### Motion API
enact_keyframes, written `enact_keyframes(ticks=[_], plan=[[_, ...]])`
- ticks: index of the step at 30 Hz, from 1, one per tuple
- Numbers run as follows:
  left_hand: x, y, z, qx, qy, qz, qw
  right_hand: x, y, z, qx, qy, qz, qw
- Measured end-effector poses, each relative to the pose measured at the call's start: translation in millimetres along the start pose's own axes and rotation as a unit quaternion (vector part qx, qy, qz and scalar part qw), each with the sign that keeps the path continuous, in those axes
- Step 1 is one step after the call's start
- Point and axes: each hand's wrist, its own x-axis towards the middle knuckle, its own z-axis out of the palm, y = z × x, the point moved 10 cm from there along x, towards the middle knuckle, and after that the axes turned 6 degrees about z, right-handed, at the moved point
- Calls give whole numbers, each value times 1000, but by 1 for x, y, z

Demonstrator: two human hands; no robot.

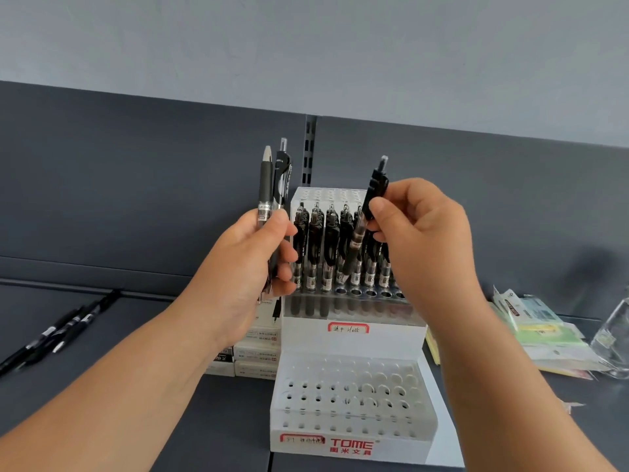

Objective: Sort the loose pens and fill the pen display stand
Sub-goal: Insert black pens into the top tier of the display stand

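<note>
Right hand [418, 233] is pinching one black pen [356, 238] up by its clip, tip slanted down toward the open holes in the middle row of the display stand [354, 338]. At that angle I reckon it could miss and knock the neighbours. Left hand [252, 264] is wrapped round two more pens [265, 185] facing opposite ways, so one might go in upside down. The near tier's logo [352, 443] reads TOME, but the handwritten labels [348, 328] aren't legible. Loose pens [58, 332] lie off to the left.
</note>
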Motion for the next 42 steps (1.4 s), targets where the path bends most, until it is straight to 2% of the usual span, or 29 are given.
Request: enact_keyframes(ticks=[4, 10, 21, 24, 26, 27, 28, 30, 32, 37, 39, 42], plan=[[-3, 1, 0, 24, -13, 3, 1000, 1, 13, 15, -68, -22, 6, 997], [-4, -7, 0, -10, -20, -27, 999, -9, 40, 30, -175, -48, 37, 983], [-10, -7, 12, 12, -72, -8, 997, -11, 51, 27, -177, -47, 81, 980], [-11, -6, 15, 27, -84, 3, 996, -10, 39, 25, -209, -59, 58, 974], [-11, -4, 18, 52, -94, 17, 994, -11, 25, 14, -170, -19, 32, 985], [-11, -4, 19, 63, -97, 23, 993, -12, 20, 8, -104, -5, 34, 994], [-11, -4, 20, 72, -99, 28, 992, -13, 18, 7, -16, -10, 49, 999], [-11, -5, 24, 84, -105, 33, 990, -17, 17, 16, 135, -53, 89, 985], [-12, -6, 28, 90, -112, 35, 989, -19, 18, 20, 190, -71, 102, 974], [-9, -5, 25, 110, -86, 51, 989, -8, 12, -11, 178, -20, 84, 980], [-5, -4, 16, 114, -51, 57, 991, -1, 6, -31, 106, 25, 42, 993], [-4, -5, 12, 106, -30, 51, 993, 1, 0, -32, -10, 35, -8, 999]])
